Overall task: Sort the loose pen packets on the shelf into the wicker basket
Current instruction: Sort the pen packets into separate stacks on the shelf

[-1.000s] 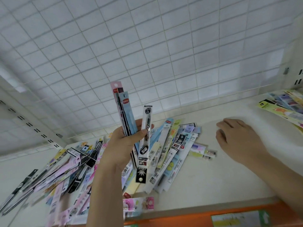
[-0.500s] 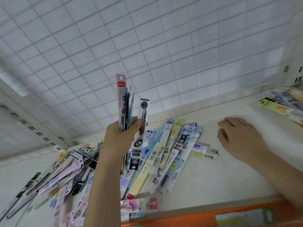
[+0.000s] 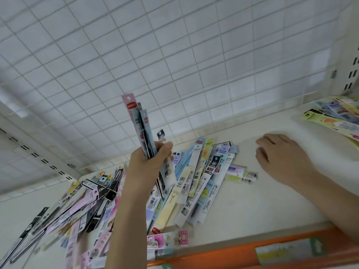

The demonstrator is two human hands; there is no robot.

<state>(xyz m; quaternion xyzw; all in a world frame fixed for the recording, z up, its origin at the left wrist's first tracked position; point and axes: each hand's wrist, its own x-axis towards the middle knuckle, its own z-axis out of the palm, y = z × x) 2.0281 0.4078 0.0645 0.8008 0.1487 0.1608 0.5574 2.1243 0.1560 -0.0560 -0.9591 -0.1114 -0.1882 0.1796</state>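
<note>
Above the shelf (image 3: 252,200), I saw my left hand (image 3: 147,167) had gathered the black packet into its gripped pen packets (image 3: 141,129), ready for the unseen basket; at three o'clock, my right hand (image 3: 281,158) stayed flat, fingers (image 3: 266,141) relaxed.

The left hand (image 3: 144,167) is gripping a fanned bunch of long pink and blue pen packets (image 3: 140,129) upright above the cream shelf (image 3: 252,206), where a colourful heap of loose packets (image 3: 194,183) is lying. The right hand (image 3: 281,158) is resting flat on the shelf beside the heap, before a white wire grid panel (image 3: 174,55).

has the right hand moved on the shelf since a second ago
No. The right hand rests on the shelf beside the same pile of pen packets, as before.
</note>
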